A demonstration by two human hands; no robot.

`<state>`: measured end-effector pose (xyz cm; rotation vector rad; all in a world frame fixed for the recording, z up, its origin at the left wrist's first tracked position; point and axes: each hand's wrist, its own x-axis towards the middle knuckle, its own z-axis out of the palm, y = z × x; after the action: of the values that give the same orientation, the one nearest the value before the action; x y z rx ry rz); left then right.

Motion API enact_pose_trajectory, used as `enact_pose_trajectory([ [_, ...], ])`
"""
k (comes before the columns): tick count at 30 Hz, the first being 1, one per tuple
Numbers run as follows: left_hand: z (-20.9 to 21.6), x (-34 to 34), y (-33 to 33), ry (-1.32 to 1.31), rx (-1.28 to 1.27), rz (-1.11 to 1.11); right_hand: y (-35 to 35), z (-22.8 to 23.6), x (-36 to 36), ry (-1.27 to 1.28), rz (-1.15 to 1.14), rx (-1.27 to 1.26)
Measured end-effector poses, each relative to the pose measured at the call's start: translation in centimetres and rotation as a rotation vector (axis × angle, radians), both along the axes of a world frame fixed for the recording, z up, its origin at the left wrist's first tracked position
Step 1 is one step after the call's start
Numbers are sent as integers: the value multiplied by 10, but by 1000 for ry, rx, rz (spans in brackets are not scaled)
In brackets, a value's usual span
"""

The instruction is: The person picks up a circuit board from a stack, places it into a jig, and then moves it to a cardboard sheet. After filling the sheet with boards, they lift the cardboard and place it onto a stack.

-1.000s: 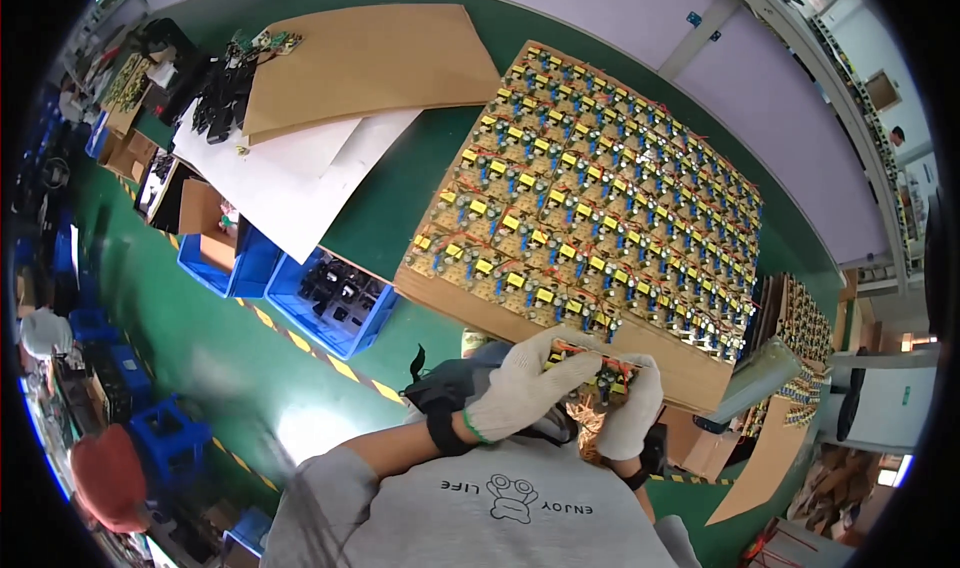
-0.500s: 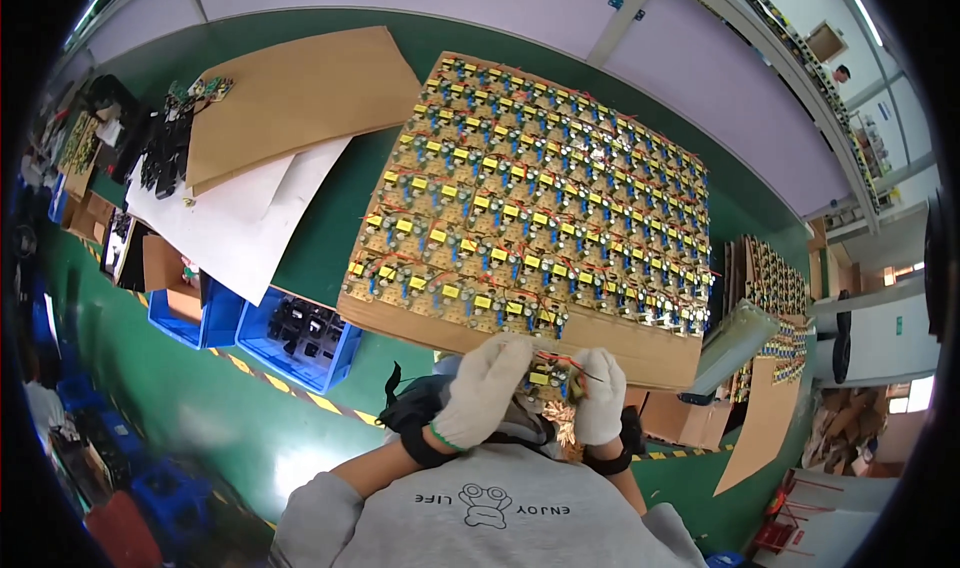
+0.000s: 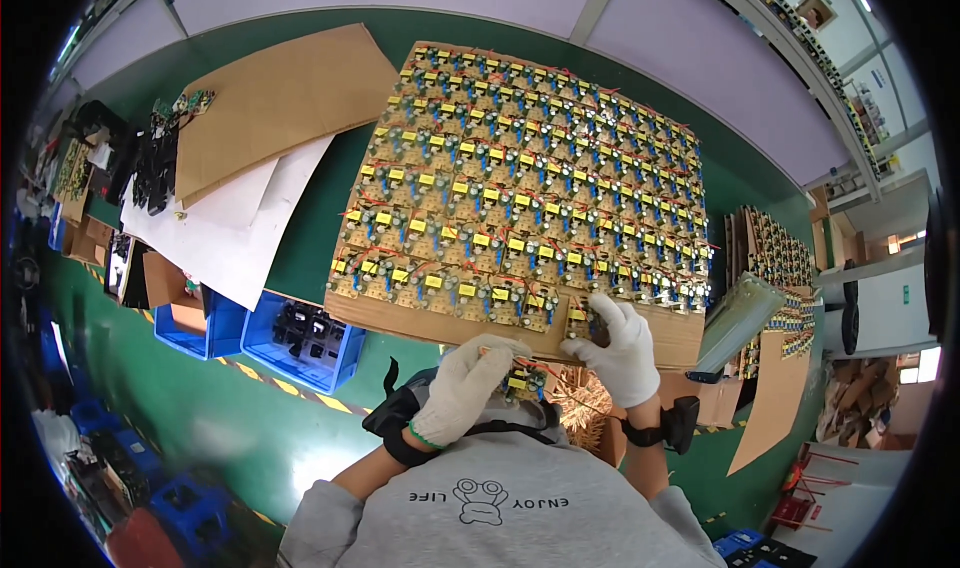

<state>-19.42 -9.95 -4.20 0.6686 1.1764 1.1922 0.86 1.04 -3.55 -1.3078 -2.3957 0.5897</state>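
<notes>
My left hand (image 3: 463, 390), in a white knit glove, is closed around the edge of a small circuit board (image 3: 524, 382) in front of my chest. That board carries a yellow block and a red wire. Thumb and fingers of my gloved right hand (image 3: 624, 354) grip another circuit board (image 3: 577, 322) at the near part of a cardboard sheet (image 3: 455, 335). It lies just right of the front row's end, a small gap away. Rows of similar boards (image 3: 520, 198) with yellow blocks, blue parts and red wires cover most of the sheet.
A brown cardboard sheet (image 3: 280, 98) and white sheets (image 3: 215, 248) lie left on the green table, beside black cables (image 3: 155, 168). Blue bins (image 3: 335, 358) with black parts stand below. More boards (image 3: 770, 253) and a clear plastic roll (image 3: 738, 323) are at the right.
My right hand has moved forward from beside my left hand to the cardboard, where a board now lies under its fingers. My left hand keeps a board near my chest, slightly lower and further left.
</notes>
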Motion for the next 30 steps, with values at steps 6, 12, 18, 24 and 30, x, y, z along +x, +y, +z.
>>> enact_pose_trajectory([
  [6,13,2,0,63,-71,-29,2,-6,-17,-1,30,124],
  [12,14,17,13,87,46,-12,-27,4,-7,487,-190,-119],
  [18,19,41,34,36,157,35,-60,28,-44,676,-331,-311],
  [24,30,46,43,-414,-293,147,-49,23,-16,1095,-406,-792],
  [30,22,41,41,-45,-263,-131,-22,-2,4,-92,-435,249],
])
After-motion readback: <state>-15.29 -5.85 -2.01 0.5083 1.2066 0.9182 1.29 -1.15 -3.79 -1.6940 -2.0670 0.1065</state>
